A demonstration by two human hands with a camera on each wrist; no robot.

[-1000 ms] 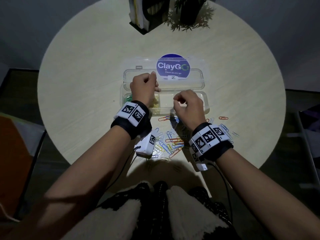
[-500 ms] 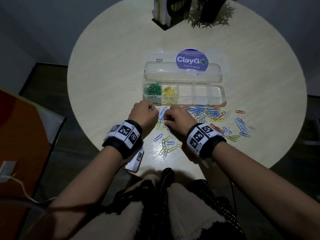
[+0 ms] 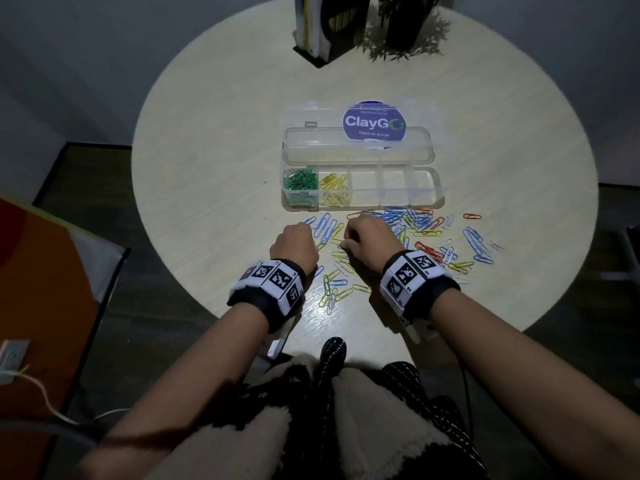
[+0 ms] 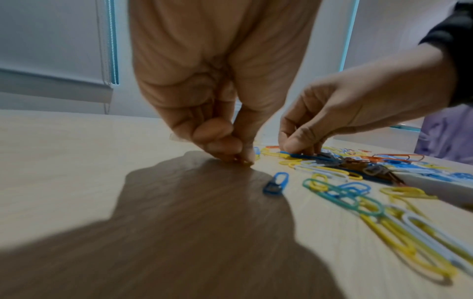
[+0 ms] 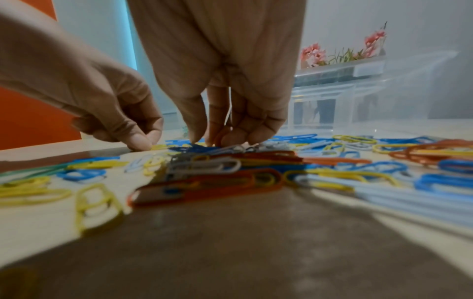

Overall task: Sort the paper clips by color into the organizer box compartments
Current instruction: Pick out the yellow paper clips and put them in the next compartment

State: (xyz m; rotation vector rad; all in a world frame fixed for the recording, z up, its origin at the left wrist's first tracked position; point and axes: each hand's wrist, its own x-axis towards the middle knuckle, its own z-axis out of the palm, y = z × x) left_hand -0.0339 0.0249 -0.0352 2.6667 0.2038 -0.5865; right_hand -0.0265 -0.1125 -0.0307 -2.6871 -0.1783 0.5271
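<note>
The clear organizer box (image 3: 429, 199) lies open on the table, its lid folded back. Green clips (image 3: 300, 183) fill its leftmost compartment and yellow clips (image 3: 333, 190) the one beside it; the other compartments look bare. Loose paper clips (image 3: 420, 223) in blue, yellow, red and white are scattered in front of the box. My left hand (image 3: 294, 242) is down at the pile's left edge, its fingertips (image 4: 240, 158) pinching a small yellow clip against the table. My right hand (image 3: 363, 237) is close beside it, fingers (image 5: 212, 139) curled and pinching a clip whose colour they hide.
A round ClayGo sticker (image 3: 374, 123) shows through the lid. A black file holder (image 3: 329, 26) and a potted plant (image 3: 405, 26) stand at the table's far edge. An orange chair (image 3: 45, 289) sits to the left, and the table's near edge is just below my wrists.
Both hands have come back from the box to the loose clips near me and dropped to the table. They now pinch at clips side by side.
</note>
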